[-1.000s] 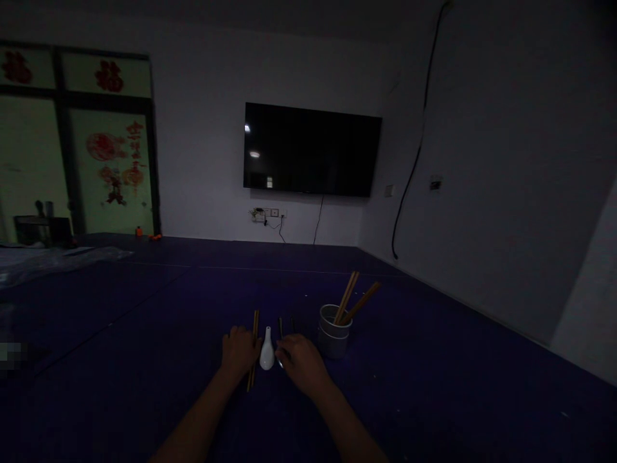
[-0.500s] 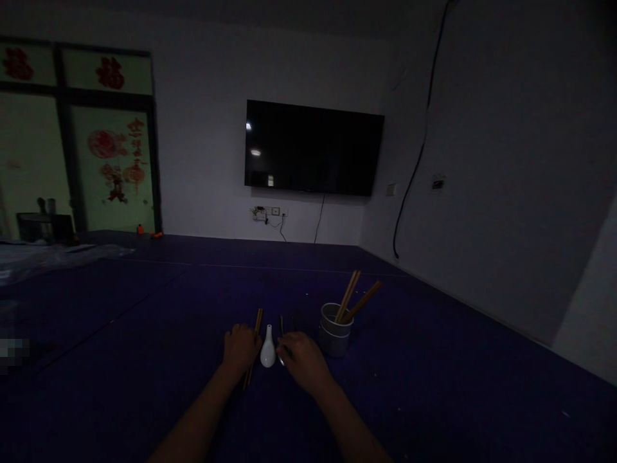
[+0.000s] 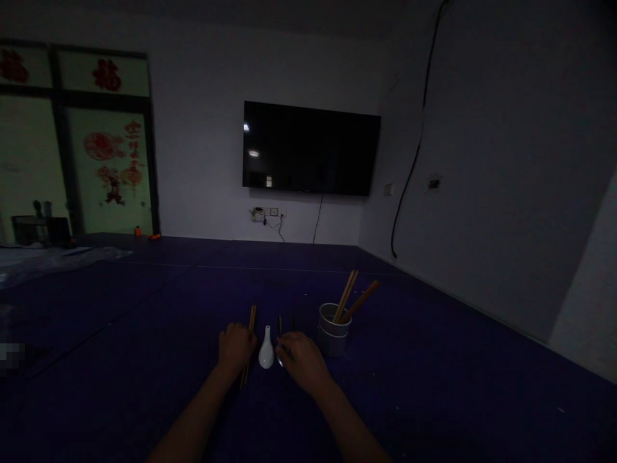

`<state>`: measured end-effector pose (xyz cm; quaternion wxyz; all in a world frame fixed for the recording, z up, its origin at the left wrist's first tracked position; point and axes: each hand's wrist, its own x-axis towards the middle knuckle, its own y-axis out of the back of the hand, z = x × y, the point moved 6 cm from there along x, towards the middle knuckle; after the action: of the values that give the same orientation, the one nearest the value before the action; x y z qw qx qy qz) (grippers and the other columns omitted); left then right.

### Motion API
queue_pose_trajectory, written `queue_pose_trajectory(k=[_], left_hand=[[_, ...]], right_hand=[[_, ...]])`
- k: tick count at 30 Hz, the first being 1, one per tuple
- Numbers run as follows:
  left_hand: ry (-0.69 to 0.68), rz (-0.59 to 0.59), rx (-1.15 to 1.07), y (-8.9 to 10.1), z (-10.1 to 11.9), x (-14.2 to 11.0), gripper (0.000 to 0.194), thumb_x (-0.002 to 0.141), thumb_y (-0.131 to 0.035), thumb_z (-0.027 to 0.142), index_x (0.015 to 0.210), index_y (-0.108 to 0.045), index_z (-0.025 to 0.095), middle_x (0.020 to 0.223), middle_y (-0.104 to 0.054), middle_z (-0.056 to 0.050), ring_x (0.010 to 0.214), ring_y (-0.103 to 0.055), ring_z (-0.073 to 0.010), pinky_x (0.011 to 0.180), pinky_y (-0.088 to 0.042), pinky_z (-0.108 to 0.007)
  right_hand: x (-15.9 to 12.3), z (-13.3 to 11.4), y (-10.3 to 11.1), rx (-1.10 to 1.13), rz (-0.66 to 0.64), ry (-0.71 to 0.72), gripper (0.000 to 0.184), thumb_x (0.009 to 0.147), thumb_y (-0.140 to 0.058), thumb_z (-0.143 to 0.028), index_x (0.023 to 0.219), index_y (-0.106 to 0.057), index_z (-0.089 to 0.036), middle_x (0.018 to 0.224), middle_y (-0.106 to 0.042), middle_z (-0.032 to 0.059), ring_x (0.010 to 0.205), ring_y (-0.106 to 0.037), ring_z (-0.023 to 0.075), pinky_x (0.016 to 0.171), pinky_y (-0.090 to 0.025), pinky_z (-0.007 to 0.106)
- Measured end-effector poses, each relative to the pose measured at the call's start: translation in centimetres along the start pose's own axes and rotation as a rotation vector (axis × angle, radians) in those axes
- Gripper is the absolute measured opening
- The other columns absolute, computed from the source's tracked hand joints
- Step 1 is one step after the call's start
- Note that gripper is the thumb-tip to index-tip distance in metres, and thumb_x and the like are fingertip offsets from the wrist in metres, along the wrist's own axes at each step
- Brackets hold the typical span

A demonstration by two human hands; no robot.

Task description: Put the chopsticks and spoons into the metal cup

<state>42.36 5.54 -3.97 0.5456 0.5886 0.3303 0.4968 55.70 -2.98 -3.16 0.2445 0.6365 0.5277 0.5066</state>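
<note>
My left hand [image 3: 236, 347] is closed on a pair of wooden chopsticks [image 3: 253, 315] lying on the dark purple surface; their ends show above and below it. Between my hands rests a white soup spoon [image 3: 267, 355], bowl toward me, touched by neither. My right hand [image 3: 299, 357] has its fingers curled and pinched on a metal spoon [image 3: 280, 362], partly hidden beneath them. Another thin dark handle [image 3: 292, 321] sticks out beyond that hand; its kind is hidden. Just right of it stands a grey cylindrical holder [image 3: 332, 339] with several wooden chopsticks [image 3: 346, 297] leaning in it.
The wide purple surface [image 3: 434, 379] reaches to the walls, with small white specks on it. Crumpled clear plastic [image 3: 81, 258] lies at the far left, near small orange items [image 3: 153, 237]. A television [image 3: 311, 148] and loose cables [image 3: 318, 218] hang on the back wall.
My left hand and the chopsticks have shifted slightly left, widening the gap to the white spoon. My right hand has hardly moved. The whole view has turned slightly.
</note>
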Motion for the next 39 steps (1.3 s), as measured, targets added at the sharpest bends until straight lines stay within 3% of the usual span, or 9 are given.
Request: queue_pose_trajectory(k=[6,10,13,17,24,32,35,39], left_hand=[[-0.026,0.069,-0.026,1.7,0.2,-0.3,0.033,0.09,-0.039,0.031,0.088,-0.069,0.018,0.102,-0.066,-0.012,0.106,-0.055,-0.0261,0.085,-0.04,-0.036],[-0.103,0.158,-0.054,3.4,1.7,-1.1,0.034,0.092,-0.037,0.032,0.088,-0.068,0.019,0.1,-0.064,-0.01,0.104,-0.053,-0.0252,0.086,-0.038,-0.036],[-0.201,0.229,-0.067,4.3,3.2,-1.9,0.032,0.093,-0.037,0.032,0.087,-0.065,0.019,0.096,-0.062,-0.009,0.101,-0.051,-0.0238,0.086,-0.036,-0.036],[-0.375,0.352,-0.081,4.7,5.1,-3.2,0.025,0.092,-0.04,0.029,0.082,-0.061,0.02,0.09,-0.06,-0.006,0.094,-0.05,-0.0217,0.084,-0.035,-0.036],[-0.625,0.643,-0.153,4.8,6.1,-4.8,0.014,0.087,-0.048,0.02,0.076,-0.056,0.02,0.078,-0.055,-0.003,0.08,-0.048,-0.0196,0.075,-0.037,-0.034],[-0.749,0.803,-0.237,5.1,5.9,-5.9,0.024,0.093,-0.039,0.029,0.078,-0.055,0.02,0.078,-0.055,-0.004,0.077,-0.049,-0.0191,0.073,-0.038,-0.034],[-0.727,0.81,-0.29,4.8,5.1,-5.7,0.029,0.095,-0.035,0.034,0.081,-0.055,0.018,0.081,-0.057,-0.006,0.08,-0.049,-0.0197,0.074,-0.039,-0.034],[-0.61,0.762,-0.318,3.8,4.0,-4.2,0.034,0.097,-0.03,0.029,0.077,-0.055,0.019,0.078,-0.057,-0.005,0.075,-0.049,-0.0186,0.07,-0.038,-0.033]], right_hand=[[0.0,0.1,0.2,0.019,0.047,-0.017,0.033,0.091,-0.044,-0.028,0.116,-0.065,-0.02,0.114,-0.067,0.0089,0.11,-0.058,0.0208,0.094,-0.04,0.03],[0.1,0.3,0.8,0.108,0.135,-0.073,0.037,0.094,-0.038,-0.032,0.116,-0.065,-0.018,0.11,-0.068,0.0102,0.106,-0.06,0.0216,0.09,-0.041,0.031],[0.2,0.3,1.2,0.278,0.205,-0.081,0.046,0.096,-0.03,-0.041,0.098,-0.069,-0.017,0.089,-0.071,0.0082,0.083,-0.065,0.0191,0.074,-0.044,0.027],[0.4,1.0,1.3,0.517,0.301,-0.132,0.055,0.093,-0.028,-0.054,0.067,-0.06,-0.018,0.057,-0.057,0.0002,0.055,-0.054,0.0138,0.054,-0.038,0.023],[0.5,1.3,1.6,0.736,0.401,-0.124,0.048,0.085,-0.042,-0.06,0.064,-0.055,-0.019,0.06,-0.052,-0.0023,0.059,-0.048,0.0135,0.054,-0.037,0.023],[-0.2,-0.1,3.3,0.682,0.483,-0.075,0.041,0.087,-0.043,-0.054,0.065,-0.053,-0.02,0.057,-0.051,-0.0035,0.055,-0.047,0.0128,0.052,-0.036,0.023],[-1.4,0.6,5.9,0.574,0.664,-0.113,0.042,0.089,-0.038,-0.054,0.074,-0.058,-0.02,0.06,-0.056,-0.0013,0.057,-0.051,0.0146,0.055,-0.037,0.025],[-4.5,3.3,10.3,0.381,1.09,-0.287,0.048,0.089,-0.032,-0.059,0.084,-0.059,-0.019,0.073,-0.064,0.0063,0.07,-0.059,0.0205,0.063,-0.041,0.028]])
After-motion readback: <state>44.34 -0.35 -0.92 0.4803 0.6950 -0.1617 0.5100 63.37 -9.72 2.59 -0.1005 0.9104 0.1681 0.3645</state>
